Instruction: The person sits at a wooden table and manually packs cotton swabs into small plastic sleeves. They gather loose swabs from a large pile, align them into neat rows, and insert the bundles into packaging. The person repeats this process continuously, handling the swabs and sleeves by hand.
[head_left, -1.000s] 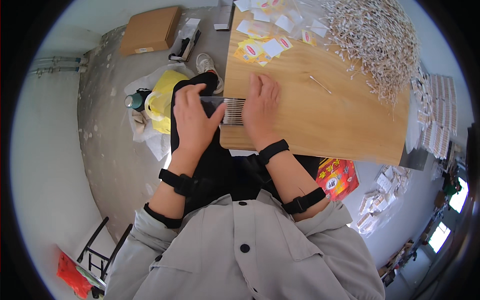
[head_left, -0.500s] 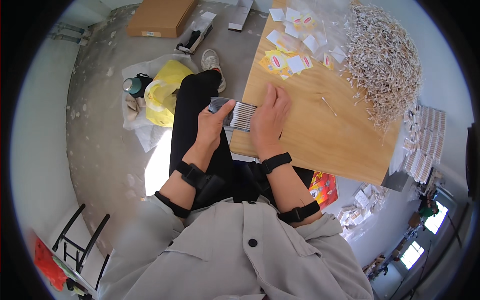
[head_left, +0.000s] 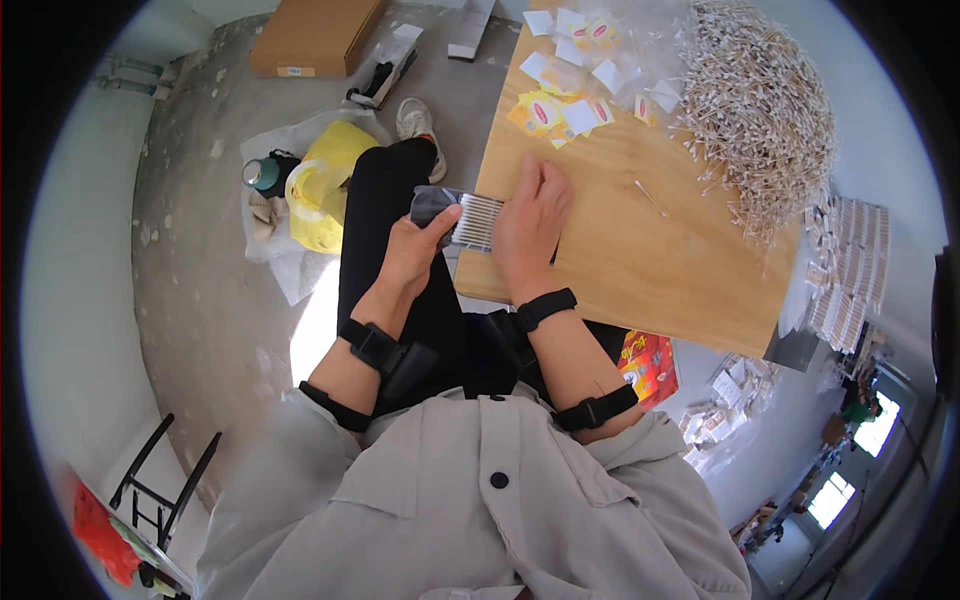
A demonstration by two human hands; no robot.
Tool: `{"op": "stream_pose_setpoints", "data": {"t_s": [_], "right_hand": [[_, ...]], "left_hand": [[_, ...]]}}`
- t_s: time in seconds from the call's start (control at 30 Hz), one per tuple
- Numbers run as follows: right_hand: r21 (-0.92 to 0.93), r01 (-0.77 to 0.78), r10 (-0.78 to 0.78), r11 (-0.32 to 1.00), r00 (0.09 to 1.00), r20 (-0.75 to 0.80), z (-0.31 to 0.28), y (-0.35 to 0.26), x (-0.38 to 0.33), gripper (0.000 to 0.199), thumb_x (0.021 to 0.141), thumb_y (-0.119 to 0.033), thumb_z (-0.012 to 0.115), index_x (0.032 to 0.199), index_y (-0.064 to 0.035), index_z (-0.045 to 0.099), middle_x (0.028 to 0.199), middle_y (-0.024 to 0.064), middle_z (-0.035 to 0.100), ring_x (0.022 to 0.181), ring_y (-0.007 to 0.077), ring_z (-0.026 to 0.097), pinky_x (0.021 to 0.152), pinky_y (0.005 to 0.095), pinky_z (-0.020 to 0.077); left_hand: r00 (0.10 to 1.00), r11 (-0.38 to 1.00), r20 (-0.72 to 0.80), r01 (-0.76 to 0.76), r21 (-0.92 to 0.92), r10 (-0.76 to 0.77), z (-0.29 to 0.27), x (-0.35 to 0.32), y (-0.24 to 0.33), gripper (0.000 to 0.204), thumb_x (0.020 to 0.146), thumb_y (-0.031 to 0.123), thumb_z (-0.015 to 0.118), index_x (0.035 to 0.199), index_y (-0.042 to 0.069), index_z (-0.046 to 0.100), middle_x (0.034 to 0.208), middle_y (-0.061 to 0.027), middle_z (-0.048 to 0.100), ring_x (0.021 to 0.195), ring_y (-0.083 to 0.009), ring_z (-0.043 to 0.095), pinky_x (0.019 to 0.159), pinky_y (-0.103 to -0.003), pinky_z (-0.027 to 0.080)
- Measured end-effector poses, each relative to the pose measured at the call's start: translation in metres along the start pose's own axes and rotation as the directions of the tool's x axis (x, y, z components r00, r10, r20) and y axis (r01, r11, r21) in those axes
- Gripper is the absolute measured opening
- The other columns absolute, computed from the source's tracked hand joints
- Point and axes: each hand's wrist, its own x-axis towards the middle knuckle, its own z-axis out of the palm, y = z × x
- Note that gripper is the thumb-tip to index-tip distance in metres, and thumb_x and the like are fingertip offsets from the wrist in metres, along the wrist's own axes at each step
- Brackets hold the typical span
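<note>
My left hand (head_left: 408,252) pinches a small flat pack of cotton swabs (head_left: 478,222) at the table's left corner, thumb on top. The swabs lie side by side in a row, and the pack's left end is a dark, glossy plastic sleeve (head_left: 432,203). Against the row's right end rests my right hand (head_left: 532,225), palm down on the wooden table (head_left: 620,260), its fingers stretched toward the far side. That hand hides the right tips of the swabs. A single loose cotton swab (head_left: 651,198) lies to its right.
A large heap of cotton swabs (head_left: 755,120) covers the table's far right. Yellow and white cards (head_left: 560,112) and clear plastic bags (head_left: 650,50) lie at the far left. Bundled swab packs (head_left: 850,265) are beyond the right edge. A yellow bag (head_left: 325,180) sits on the floor.
The pack and both hands have shifted slightly left and up in the picture, along with the table as the view moved. My left hand keeps its grip; the right stays against the swabs.
</note>
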Motion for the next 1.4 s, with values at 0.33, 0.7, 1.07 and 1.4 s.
{"op": "stream_pose_setpoints", "data": {"t_s": [0.33,0.7,1.07,1.4], "right_hand": [[0.454,-0.216,0.252,0.864,0.968,-0.018,-0.019,0.029,0.016,0.039,0.088,0.0,0.054,0.127,-0.0033,0.054,0.116,0.0175,0.049,0.102,0.0331,0.054,0.09,0.0412,0.0458],[0.136,-0.307,0.286,0.942,0.946,0.156,-0.022,0.073,0.107,0.044,0.077,-0.021,0.079,0.115,-0.0061,0.063,0.11,0.0111,0.051,0.082,0.0204,0.062,0.078,0.0355,0.052],[0.741,-0.531,0.443,0.411,0.827,0.347,-0.066,0.081,0.076,0.015,0.089,-0.008,0.066,0.103,-0.0041,0.069,0.092,0.0007,0.062,0.085,0.0091,0.059,0.073,0.0232,0.0467],[0.798,-0.214,0.084,0.563,0.976,0.203,-0.113,0.038,0.037,0.033,0.077,0.019,0.053,0.095,-0.003,0.07,0.097,0.0045,0.059,0.094,0.0172,0.06,0.086,0.028,0.0491]], "left_hand": [[0.99,0.973,0.122,-0.038,-0.228,0.068,-0.02,0.005,-0.003,0.025,0.1,0.026,0.056,0.116,0.006,0.061,0.108,-0.0028,0.069,0.099,-0.0143,0.065,0.092,-0.034,0.049],[0.995,0.947,0.099,0.006,-0.321,0.027,-0.016,0.005,0.005,0.032,0.101,0.028,0.056,0.12,0.002,0.059,0.107,-0.0045,0.066,0.099,-0.0142,0.063,0.092,-0.031,0.048],[0.993,0.951,0.108,-0.004,-0.31,0.04,-0.022,0.008,0.0,0.036,0.102,0.033,0.051,0.121,0.003,0.06,0.111,-0.0062,0.067,0.104,-0.0172,0.063,0.095,-0.034,0.047],[0.725,0.564,-0.125,-0.402,0.721,0.677,-0.001,-0.02,0.029,0.03,0.092,0.015,0.069,0.116,0.002,0.058,0.106,-0.0039,0.06,0.088,-0.0109,0.056,0.078,-0.024,0.044]]}}
